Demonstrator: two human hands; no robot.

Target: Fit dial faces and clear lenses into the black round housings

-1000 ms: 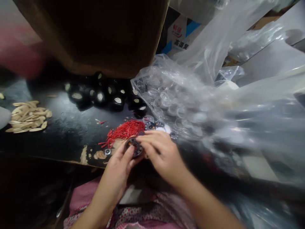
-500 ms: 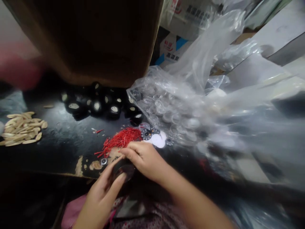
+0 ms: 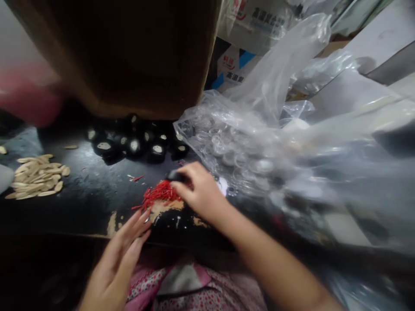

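My right hand is closed around a rounded black piece, like a knob or cap, above the right end of a heap of small red sticks. My fingers hide part of that piece. Low at the table's front edge is my left hand, its fingers stretched out and thumb apart. Its fingertips reach a small round silvery part beside the red sticks. Several similar black pieces with pale marks stand in a group behind. White discs show partly past my right hand.
A pile of pale, flat, seed-like pieces lies at left. An open clear plastic bag of clear round caps spreads at right. A large cardboard box stands behind the black pieces. A blurred pink shape shows at far left.
Both hands were together on the black piece near the table's edge. My right hand has carried it up and away over the red sticks; my left hand has let go and moved down-left.
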